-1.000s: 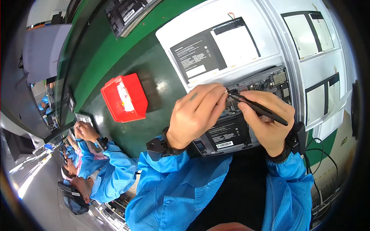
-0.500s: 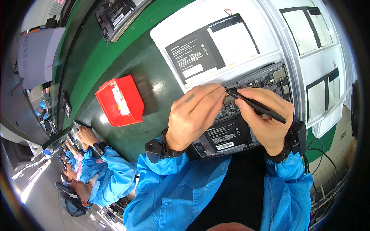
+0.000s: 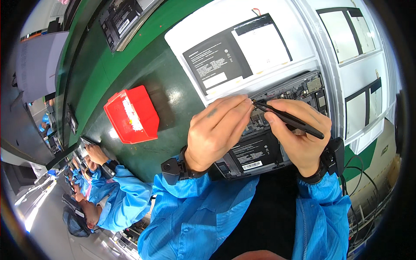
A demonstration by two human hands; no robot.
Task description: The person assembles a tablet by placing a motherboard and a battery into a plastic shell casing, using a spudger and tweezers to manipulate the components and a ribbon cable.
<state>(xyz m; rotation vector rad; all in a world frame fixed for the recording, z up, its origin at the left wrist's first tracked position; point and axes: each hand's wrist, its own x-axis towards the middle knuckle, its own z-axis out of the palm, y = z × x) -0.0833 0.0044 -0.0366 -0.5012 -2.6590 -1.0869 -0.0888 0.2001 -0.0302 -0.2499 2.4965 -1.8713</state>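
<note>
In front of me lies an opened laptop base (image 3: 281, 89) with its circuit board bare, and a black battery pack (image 3: 253, 154) fills its near side. My right hand (image 3: 303, 138) grips black tweezers (image 3: 294, 122) that slant down to the left over the board. Their tip meets the fingertips of my left hand (image 3: 219, 132), pinched together above the board's left part. Whatever sits between those left fingers is too small or too covered to make out. Both hands hide the middle of the board.
Beyond the laptop, a white foam tray (image 3: 177, 39) holds a flat battery (image 3: 214, 60). More batteries lie in white trays (image 3: 342, 71) at right. A red bin (image 3: 132, 115) stands left on the green bench. Another opened laptop (image 3: 123, 21) is far left; a co-worker in blue (image 3: 125, 203) works at left.
My hands keep nearly the same place, with the tweezers' tip still at my left fingertips. The view has shifted slightly. At left, the co-worker's head and hands have moved a little.
</note>
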